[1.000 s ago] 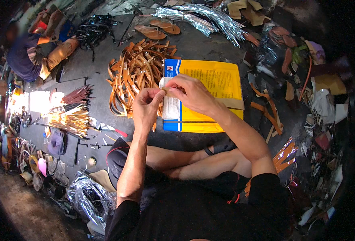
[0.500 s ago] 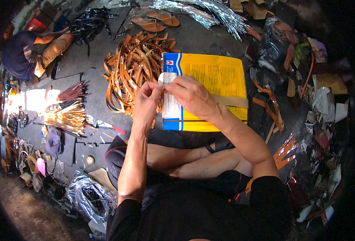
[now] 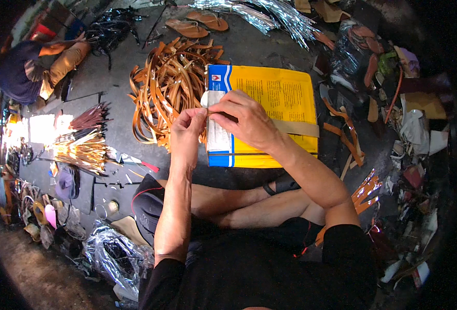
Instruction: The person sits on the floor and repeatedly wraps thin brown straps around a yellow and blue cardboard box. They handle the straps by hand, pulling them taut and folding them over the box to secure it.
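A yellow box with a blue and white left edge point(image 3: 277, 93) lies flat in front of my crossed legs. Over that edge, my left hand point(image 3: 188, 132) pinches thumb against fingertips. My right hand point(image 3: 246, 118) meets it there, thumb and fingers also closed in a pinch. Whatever sits between the fingertips is too small and covered to make out. A beige strip point(image 3: 298, 129) crosses the box and passes under my right hand. White patches point(image 3: 219, 137) cover part of the blue edge beneath the fingers. Left of the box is a tangled heap of shiny brown straps point(image 3: 158, 93).
Sandals point(image 3: 187, 28) and silvery strips point(image 3: 285, 20) lie beyond the box. Brown strap offcuts point(image 3: 345, 142) and piled scraps point(image 3: 414, 129) are on the right. At left are bundles of strips point(image 3: 86, 139), a purple cap point(image 3: 67, 183), clear plastic point(image 3: 117, 253) and another seated person point(image 3: 37, 70).
The right hand's fingers have shifted slightly and its thumb now shows below them. Both hands stay together at the box's left edge. The whole view has moved a little.
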Motion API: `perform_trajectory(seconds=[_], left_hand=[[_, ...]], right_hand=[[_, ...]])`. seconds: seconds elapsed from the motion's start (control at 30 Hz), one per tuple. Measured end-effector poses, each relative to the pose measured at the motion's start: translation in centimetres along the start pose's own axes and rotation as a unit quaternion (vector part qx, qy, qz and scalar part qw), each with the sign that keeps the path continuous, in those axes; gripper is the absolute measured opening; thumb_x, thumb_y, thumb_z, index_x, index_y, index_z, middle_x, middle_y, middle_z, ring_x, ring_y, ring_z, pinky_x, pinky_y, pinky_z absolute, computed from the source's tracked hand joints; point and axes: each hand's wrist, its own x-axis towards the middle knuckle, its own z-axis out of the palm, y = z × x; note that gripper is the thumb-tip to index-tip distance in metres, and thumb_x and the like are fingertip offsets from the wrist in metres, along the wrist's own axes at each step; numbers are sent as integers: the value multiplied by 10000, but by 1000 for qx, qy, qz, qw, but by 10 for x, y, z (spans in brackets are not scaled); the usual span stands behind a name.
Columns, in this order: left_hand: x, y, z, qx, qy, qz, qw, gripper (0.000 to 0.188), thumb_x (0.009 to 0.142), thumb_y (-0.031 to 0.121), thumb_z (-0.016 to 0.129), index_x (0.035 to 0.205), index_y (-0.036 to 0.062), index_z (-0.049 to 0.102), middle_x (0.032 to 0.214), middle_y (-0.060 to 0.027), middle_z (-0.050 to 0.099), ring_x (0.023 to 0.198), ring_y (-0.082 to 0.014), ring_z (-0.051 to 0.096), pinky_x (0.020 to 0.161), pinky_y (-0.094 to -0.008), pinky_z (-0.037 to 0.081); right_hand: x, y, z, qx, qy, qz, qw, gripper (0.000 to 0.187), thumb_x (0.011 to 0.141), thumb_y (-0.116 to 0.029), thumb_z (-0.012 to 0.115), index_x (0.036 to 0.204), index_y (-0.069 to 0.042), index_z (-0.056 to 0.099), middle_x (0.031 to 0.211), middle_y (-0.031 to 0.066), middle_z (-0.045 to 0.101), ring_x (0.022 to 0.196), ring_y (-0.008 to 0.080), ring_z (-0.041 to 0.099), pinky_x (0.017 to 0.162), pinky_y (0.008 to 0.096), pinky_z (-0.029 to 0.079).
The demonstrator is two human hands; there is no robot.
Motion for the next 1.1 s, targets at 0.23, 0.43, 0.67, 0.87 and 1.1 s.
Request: perform_trajectory(seconds=[0.23, 0.43, 0.67, 0.87, 1.1], left_hand=[[8, -15, -12, -137, -9, -73, 988, 131, 936, 137, 605, 1007, 33, 641, 832, 5, 627, 740, -67, 565, 714, -197, 461], [17, -28, -26, -138, 13, -78, 987, 123, 920, 166, 648, 947, 46, 650, 817, -9, 641, 721, -75, 557, 693, -208, 429], [29, -40, -49, -113, 33, -61, 991, 120, 915, 155, 651, 939, 38, 659, 807, -5, 637, 720, -82, 560, 699, -209, 440], [33, -46, -57, -246, 73, -104, 961, 98, 911, 163, 657, 915, 78, 610, 784, -8, 610, 719, -118, 576, 688, -221, 471], [-4, -12, -16, -442, -5, -137, 887, 357, 895, 387, 663, 945, 37, 610, 873, -62, 635, 834, -162, 604, 738, -255, 487]], right_hand=[[-3, 3, -1, -1, -5, -6, 1000, 121, 806, -104, 702, 905, -41, 671, 873, 91, 600, 841, 281, 606, 749, 378, 504], [-3, 5, -1, -16, -13, -20, 1000, 129, 790, -80, 711, 907, -45, 669, 870, 83, 600, 837, 275, 607, 742, 373, 509], [-3, 8, -2, -25, -7, -32, 999, 127, 781, -74, 710, 891, -35, 660, 872, 87, 602, 831, 278, 605, 741, 375, 510], [3, 6, 1, -4, -18, -16, 1000, 132, 795, -96, 711, 897, -27, 664, 882, 97, 607, 850, 284, 609, 754, 382, 507], [3, -2, -3, 37, -17, 46, 998, 144, 808, -128, 718, 890, -21, 665, 889, 106, 611, 868, 287, 615, 772, 381, 504]])
